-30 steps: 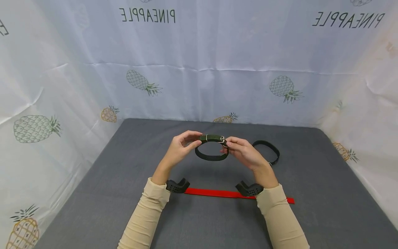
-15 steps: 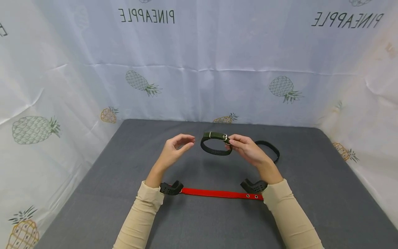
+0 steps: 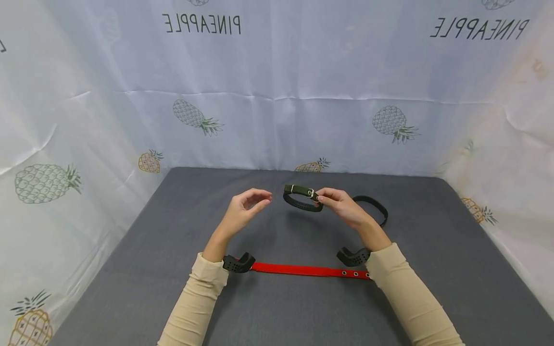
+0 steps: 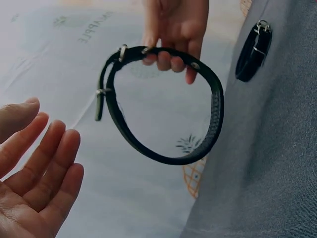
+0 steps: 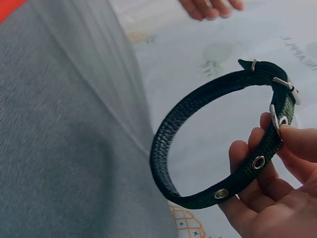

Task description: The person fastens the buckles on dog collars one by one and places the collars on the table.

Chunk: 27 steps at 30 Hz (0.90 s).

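A dark green collar [image 3: 303,206], buckled into a loop, hangs in the air above the table. My right hand [image 3: 344,206] pinches it near the metal buckle, thumb on one side and fingers on the other. In the right wrist view the collar [image 5: 166,144] shows metal eyelets, a ring and a ribbed lining. To its left my left hand [image 3: 244,211] holds nothing, its fingers loosely bent and apart from the collar. The left wrist view shows the collar's free end [image 4: 99,106] tucked through a metal keeper.
A red collar [image 3: 294,269] with eyelets lies stretched out on the grey table [image 3: 277,312], partly behind the wrist cameras. A second dark looped collar [image 3: 375,204] lies behind my right hand. A pineapple-print curtain [image 3: 277,129] stands behind the table.
My left hand has let go of the green collar and moved left. The right hand keeps hold of it and has shifted slightly to the right.
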Each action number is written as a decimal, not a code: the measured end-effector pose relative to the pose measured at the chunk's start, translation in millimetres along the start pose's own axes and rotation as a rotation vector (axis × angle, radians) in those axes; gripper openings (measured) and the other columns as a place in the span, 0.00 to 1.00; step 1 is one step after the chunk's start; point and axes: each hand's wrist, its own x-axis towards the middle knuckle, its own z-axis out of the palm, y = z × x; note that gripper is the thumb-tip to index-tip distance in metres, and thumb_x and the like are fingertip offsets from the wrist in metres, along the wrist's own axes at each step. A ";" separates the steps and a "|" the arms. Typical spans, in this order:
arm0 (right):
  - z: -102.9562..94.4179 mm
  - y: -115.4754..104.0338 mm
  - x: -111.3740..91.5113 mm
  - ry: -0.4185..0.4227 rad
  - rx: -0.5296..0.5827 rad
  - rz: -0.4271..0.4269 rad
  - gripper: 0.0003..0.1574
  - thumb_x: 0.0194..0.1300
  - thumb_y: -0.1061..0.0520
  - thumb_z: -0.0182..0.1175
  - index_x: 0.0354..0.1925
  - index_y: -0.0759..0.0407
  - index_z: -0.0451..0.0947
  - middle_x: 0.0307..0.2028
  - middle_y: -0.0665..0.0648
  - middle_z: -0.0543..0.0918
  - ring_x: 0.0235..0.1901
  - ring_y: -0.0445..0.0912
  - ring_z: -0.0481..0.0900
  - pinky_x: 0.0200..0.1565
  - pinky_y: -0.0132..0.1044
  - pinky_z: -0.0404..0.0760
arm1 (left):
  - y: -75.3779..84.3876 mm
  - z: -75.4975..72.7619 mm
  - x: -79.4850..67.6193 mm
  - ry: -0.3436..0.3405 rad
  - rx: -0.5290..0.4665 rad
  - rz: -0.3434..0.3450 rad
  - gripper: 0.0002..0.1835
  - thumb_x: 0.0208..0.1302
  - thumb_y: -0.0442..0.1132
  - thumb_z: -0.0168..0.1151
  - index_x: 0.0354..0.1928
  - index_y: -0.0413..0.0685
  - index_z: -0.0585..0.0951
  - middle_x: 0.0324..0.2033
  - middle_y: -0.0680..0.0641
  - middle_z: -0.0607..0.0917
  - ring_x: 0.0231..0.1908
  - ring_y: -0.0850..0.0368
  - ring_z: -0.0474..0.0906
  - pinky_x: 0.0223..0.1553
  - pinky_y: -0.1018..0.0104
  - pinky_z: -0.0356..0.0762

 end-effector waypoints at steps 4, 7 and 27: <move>0.9 4.3 3.4 0.022 -0.068 0.014 0.17 0.75 0.57 0.49 0.50 0.70 0.74 0.39 0.46 0.78 0.45 0.44 0.72 0.61 0.54 0.64 | -0.2 -0.2 -0.4 0.000 -0.001 0.005 0.14 0.67 0.33 0.59 0.51 0.33 0.78 0.49 0.28 0.81 0.49 0.50 0.83 0.51 0.77 0.78; 3.1 6.9 5.8 0.041 -0.137 0.016 0.20 0.74 0.58 0.49 0.53 0.75 0.72 0.42 0.51 0.79 0.45 0.44 0.73 0.60 0.56 0.67 | 0.0 -0.1 -0.7 0.000 -0.007 0.004 0.14 0.67 0.33 0.59 0.51 0.31 0.78 0.49 0.29 0.81 0.49 0.49 0.83 0.52 0.77 0.78; 11.3 27.4 15.4 0.169 -0.494 -0.021 0.16 0.72 0.62 0.51 0.52 0.72 0.76 0.49 0.71 0.79 0.47 0.63 0.78 0.46 0.47 0.79 | -1.4 0.7 0.4 -0.019 -0.032 0.002 0.16 0.68 0.33 0.58 0.51 0.27 0.77 0.48 0.27 0.81 0.45 0.72 0.81 0.51 0.77 0.78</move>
